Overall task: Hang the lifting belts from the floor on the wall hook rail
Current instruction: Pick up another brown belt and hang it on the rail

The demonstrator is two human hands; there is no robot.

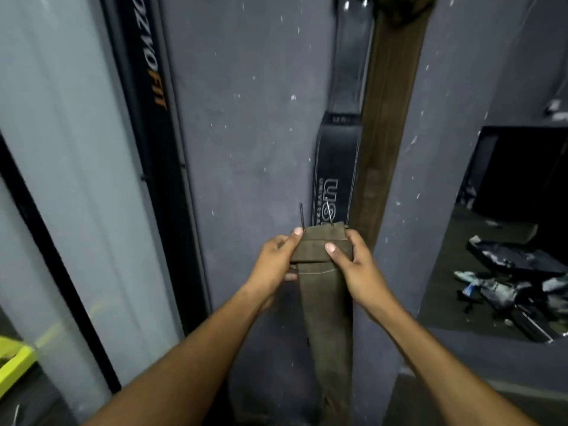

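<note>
I hold an olive-brown suede lifting belt (327, 302) by its buckle end in front of a grey wall. My left hand (275, 265) pinches the left side of the folded end, thumb on top. My right hand (353, 265) grips the right side, thumb across the fold. Two thin metal buckle prongs (301, 215) stick up above the fold. The rest of this belt hangs straight down between my forearms. On the wall behind hang a black leather belt (336, 167) with white lettering and a brown belt (387, 118) beside it. Their tops reach the frame's upper edge, and the hook rail is out of view.
A black frame with orange lettering (150, 87) borders a pale panel (61, 149) on the left. A yellow object (12, 361) sits at the lower left. To the right, past the wall's corner, scattered dark items and shoes (507, 287) lie on the floor.
</note>
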